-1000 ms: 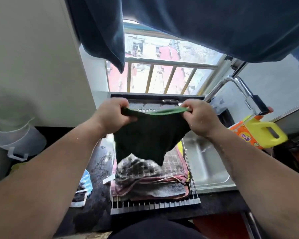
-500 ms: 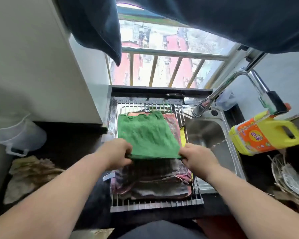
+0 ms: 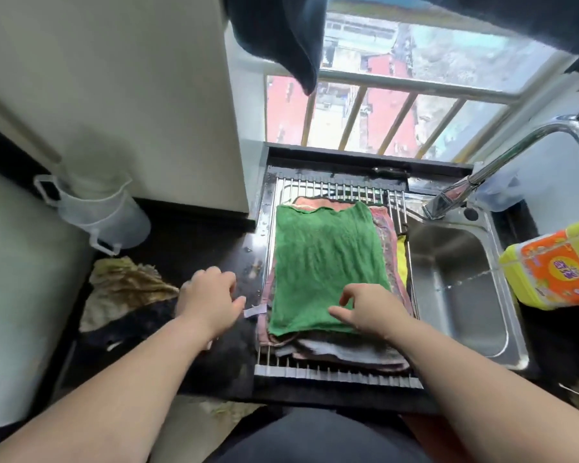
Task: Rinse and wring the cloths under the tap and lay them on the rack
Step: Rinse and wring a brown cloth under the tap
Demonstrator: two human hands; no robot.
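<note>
Head view, centre: left hand (image 3: 211,299) and right hand (image 3: 368,309) are loose, gripping nothing; the right, catching the lower edge of the cloth (image 3: 325,259), could drag it off the piled rack (image 3: 335,372).

Daylight pours through the window (image 3: 398,105), the brightest area, where the rooftops outside look pale and washed out. Directly below the window the green cloth (image 3: 328,262) is evenly lit and strongly coloured, with only soft shadows in its creases. Below and right of the window the steel sink (image 3: 455,282) and the tap (image 3: 502,160) carry bright glints. Left of the window the dark counter (image 3: 194,235) swallows detail, apart from a wet sheen beside the rack (image 3: 335,374). Dark fabric (image 3: 281,35) hanging before the window reads almost as a silhouette. The wide lens splays the window bars and stretches the lower corners. The whole picture is slightly soft, and the left hand (image 3: 211,295) is a little smeared.
</note>
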